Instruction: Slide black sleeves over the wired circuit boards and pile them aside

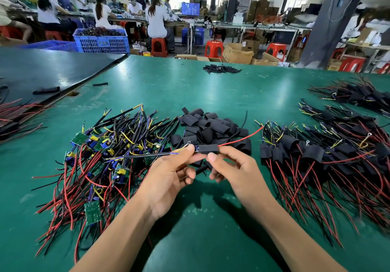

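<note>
Across the green table [253, 86], a big sleeved pile [316, 155] lies centre-right and many bare boards [101, 151] wait centre-left. The left hand [168, 172] pinches one board [197, 148], the right hand [234, 166] its black sleeve [207, 149], nearly on.

Two hands [168, 174] [234, 166], one sleeved board [208, 149], two loose sleeve heaps [211, 126] [221, 69]
</note>
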{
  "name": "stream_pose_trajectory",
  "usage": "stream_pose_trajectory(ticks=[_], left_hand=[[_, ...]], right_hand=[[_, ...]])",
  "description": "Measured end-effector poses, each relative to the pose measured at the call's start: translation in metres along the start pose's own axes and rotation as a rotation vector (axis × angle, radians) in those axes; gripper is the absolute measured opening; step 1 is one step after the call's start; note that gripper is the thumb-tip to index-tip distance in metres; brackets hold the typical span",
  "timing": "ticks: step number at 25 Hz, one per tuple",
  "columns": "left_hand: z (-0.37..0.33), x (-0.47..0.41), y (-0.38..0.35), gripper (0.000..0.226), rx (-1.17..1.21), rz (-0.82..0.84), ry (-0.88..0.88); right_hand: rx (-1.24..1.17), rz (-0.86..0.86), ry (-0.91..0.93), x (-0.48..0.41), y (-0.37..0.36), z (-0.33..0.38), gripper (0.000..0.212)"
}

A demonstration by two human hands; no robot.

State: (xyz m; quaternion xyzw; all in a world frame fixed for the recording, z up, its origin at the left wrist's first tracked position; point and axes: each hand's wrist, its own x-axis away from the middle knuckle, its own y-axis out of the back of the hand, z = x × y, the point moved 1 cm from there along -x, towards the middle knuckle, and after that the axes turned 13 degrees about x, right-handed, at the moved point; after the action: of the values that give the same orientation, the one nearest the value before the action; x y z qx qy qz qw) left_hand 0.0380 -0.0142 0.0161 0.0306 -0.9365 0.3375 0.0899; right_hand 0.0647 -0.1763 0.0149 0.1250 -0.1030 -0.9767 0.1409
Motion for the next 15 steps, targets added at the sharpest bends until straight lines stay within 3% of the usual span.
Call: stream_pose_trajectory(ticks=[4, 9, 15], left_hand=[[0.0006, 0.0014, -0.0008, 0.037, -0.029, -0.066, 0.023], [0.0, 0.0014, 0.0007, 0.04, 0.0, -0.109, 0.036], [0.0033, -0.0006, -0.0003, 0.025, -0.017, -0.13, -0.012]], right_hand=[[0.124, -0.045, 0.015, 0.0008, 0.0019, 0.0, 0.018], [-0.029, 0.011, -0.097, -0.0016, -0.0027, -0.0028, 0.024], [0.023, 0.004, -0.109, -0.0005, -0.0013, -0.0016, 0.02]])
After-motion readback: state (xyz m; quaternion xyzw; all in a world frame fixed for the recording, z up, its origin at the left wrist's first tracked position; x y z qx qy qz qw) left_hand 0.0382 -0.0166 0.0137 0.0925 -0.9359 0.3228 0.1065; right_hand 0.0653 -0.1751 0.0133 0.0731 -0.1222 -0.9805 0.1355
